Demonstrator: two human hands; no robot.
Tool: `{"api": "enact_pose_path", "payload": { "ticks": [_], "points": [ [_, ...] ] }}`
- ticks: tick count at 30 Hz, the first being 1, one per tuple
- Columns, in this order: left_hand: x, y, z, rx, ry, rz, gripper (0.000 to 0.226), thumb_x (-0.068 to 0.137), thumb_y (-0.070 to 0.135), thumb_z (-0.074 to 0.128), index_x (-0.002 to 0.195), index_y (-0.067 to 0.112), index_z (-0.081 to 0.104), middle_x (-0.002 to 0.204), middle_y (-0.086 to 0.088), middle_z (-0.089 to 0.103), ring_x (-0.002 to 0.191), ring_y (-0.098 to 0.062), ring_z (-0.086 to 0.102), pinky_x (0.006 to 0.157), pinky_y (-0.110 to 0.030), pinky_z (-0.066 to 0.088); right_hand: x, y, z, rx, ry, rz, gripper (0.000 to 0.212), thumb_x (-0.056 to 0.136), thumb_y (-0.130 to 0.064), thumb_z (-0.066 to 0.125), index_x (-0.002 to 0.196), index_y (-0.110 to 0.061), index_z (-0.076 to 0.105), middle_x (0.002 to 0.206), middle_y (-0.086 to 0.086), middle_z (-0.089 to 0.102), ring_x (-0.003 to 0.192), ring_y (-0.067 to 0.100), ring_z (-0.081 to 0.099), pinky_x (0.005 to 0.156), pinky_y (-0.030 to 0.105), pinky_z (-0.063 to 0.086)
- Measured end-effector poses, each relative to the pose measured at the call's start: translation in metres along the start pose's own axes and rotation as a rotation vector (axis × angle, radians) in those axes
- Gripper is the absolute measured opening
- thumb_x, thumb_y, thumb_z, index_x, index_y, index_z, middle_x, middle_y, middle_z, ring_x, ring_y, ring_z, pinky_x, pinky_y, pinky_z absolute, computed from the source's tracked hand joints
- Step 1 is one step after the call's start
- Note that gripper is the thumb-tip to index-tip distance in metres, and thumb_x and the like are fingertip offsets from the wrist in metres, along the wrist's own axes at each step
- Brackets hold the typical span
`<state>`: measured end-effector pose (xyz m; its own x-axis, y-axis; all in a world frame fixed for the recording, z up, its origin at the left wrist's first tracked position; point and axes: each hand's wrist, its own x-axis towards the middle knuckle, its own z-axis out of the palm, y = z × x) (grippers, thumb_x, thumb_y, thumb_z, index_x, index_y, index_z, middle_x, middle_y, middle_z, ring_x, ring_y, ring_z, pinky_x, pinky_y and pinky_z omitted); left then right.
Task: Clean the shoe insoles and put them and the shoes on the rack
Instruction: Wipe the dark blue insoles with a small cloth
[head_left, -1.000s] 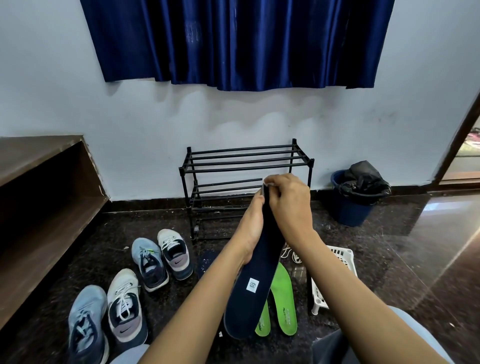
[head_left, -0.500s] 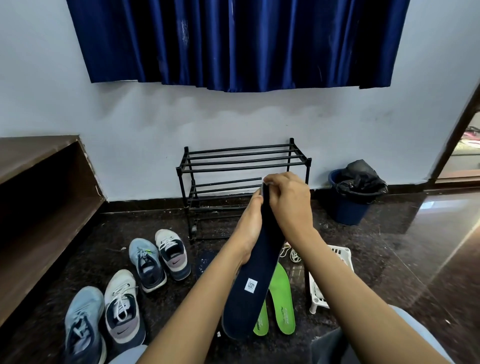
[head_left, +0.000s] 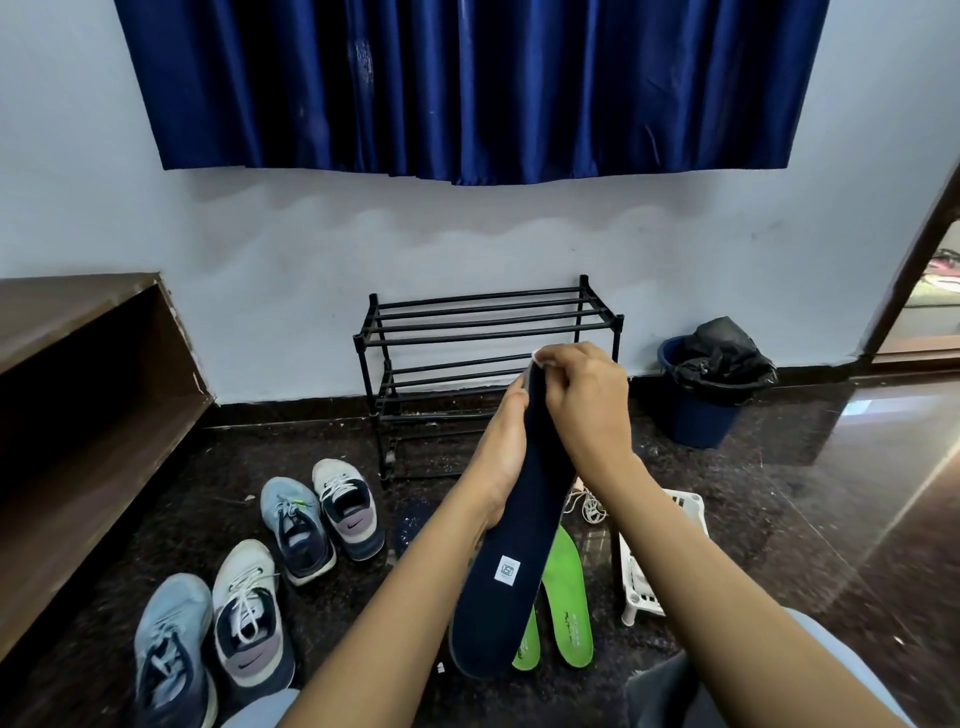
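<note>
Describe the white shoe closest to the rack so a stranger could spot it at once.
Find the black rack against the wall under the blue curtain. Left of its base, four shoes stand on the dark floor. Take the white shoe nearest the rack: beside it stands a light blue shoe, and the other white shoe sits closer to the camera.

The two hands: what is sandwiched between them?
In the head view, a dark blue insole is held between the left hand and the right hand, which also pinches a small white cloth at its top.
</note>
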<state>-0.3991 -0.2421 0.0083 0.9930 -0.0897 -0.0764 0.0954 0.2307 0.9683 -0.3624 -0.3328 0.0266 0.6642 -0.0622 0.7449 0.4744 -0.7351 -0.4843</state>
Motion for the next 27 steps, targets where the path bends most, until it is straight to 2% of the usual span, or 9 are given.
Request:
{"api": "enact_pose_path", "payload": {
  "ticks": [5, 8, 10, 13, 15, 20, 24, 27],
  "points": [
    [0.001, 0.002, -0.009, 0.011, 0.065, -0.064, 0.047, 0.101, 0.047, 0.033, 0.116, 0.017, 0.066, 0.1, -0.014, 0.072, 0.099, -0.027, 0.069, 0.088, -0.039, 0.053, -0.009, -0.01, 0.003, 0.063, -0.057, -0.114, 0.022, 0.077, -0.001, 0.055, 0.087, -0.007, 0.073, 0.083, 0.008, 0.068, 0.08, 0.026, 0.063, 0.073, 0.034, 0.051],
    [0.001, 0.003, -0.012, -0.025, 0.052, -0.1, 0.05, 0.102, 0.049, 0.033, 0.105, 0.014, 0.068, 0.08, -0.009, 0.073, 0.078, -0.02, 0.069, 0.073, -0.033, 0.054, -0.013, -0.012, 0.004, 0.08, -0.091, -0.147, 0.023, 0.076, -0.002, 0.054, 0.087, -0.007, 0.073, 0.084, 0.008, 0.068, 0.081, 0.026, 0.063, 0.073, 0.034, 0.052],
    [0.001, 0.003, -0.011, -0.028, 0.058, -0.104, 0.05, 0.101, 0.049, 0.034, 0.106, 0.012, 0.068, 0.076, -0.009, 0.071, 0.071, -0.02, 0.068, 0.066, -0.03, 0.053, -0.007, -0.007, 0.003, 0.068, -0.065, -0.126, 0.021, 0.077, -0.001, 0.056, 0.087, -0.008, 0.073, 0.084, 0.008, 0.069, 0.08, 0.025, 0.064, 0.073, 0.033, 0.052],
    [0.001, 0.003, -0.007, -0.028, 0.072, -0.076, 0.049, 0.101, 0.047, 0.034, 0.124, 0.014, 0.063, 0.09, -0.01, 0.073, 0.08, -0.022, 0.068, 0.069, -0.031, 0.053, 0.001, 0.001, 0.0, 0.039, -0.008, -0.061, 0.019, 0.078, 0.003, 0.06, 0.089, -0.006, 0.073, 0.085, 0.008, 0.069, 0.08, 0.025, 0.065, 0.075, 0.029, 0.05],
    [0.002, 0.001, -0.005, -0.039, 0.068, -0.072, 0.049, 0.101, 0.047, 0.033, 0.127, 0.016, 0.062, 0.092, -0.009, 0.073, 0.08, -0.021, 0.068, 0.068, -0.03, 0.053, 0.0, 0.001, -0.001, 0.034, 0.002, -0.032, 0.02, 0.078, 0.004, 0.06, 0.09, -0.006, 0.073, 0.086, 0.009, 0.07, 0.08, 0.025, 0.066, 0.075, 0.03, 0.05],
    [0.005, 0.003, -0.01, -0.062, 0.087, -0.096, 0.052, 0.1, 0.053, 0.035, 0.109, 0.016, 0.069, 0.077, -0.007, 0.073, 0.072, -0.02, 0.068, 0.064, -0.029, 0.052, -0.011, -0.009, 0.003, 0.071, -0.048, -0.066, 0.021, 0.074, 0.004, 0.063, 0.088, -0.007, 0.073, 0.083, 0.008, 0.071, 0.077, 0.025, 0.067, 0.075, 0.033, 0.053],
    [0.003, 0.007, -0.015, -0.043, 0.153, -0.089, 0.048, 0.1, 0.051, 0.034, 0.099, 0.018, 0.07, 0.087, -0.01, 0.072, 0.083, -0.022, 0.068, 0.074, -0.032, 0.053, -0.026, -0.016, 0.008, 0.054, -0.129, -0.107, 0.021, 0.074, 0.0, 0.06, 0.088, -0.01, 0.073, 0.084, 0.007, 0.071, 0.079, 0.027, 0.066, 0.074, 0.034, 0.052],
    [0.0, 0.008, -0.014, -0.015, 0.157, -0.064, 0.045, 0.101, 0.046, 0.036, 0.101, 0.016, 0.069, 0.082, -0.009, 0.071, 0.072, -0.019, 0.067, 0.063, -0.027, 0.053, -0.02, -0.013, 0.009, 0.039, -0.128, -0.096, 0.021, 0.076, -0.001, 0.058, 0.088, -0.01, 0.072, 0.085, 0.007, 0.071, 0.081, 0.026, 0.066, 0.074, 0.033, 0.051]
  ]
}}
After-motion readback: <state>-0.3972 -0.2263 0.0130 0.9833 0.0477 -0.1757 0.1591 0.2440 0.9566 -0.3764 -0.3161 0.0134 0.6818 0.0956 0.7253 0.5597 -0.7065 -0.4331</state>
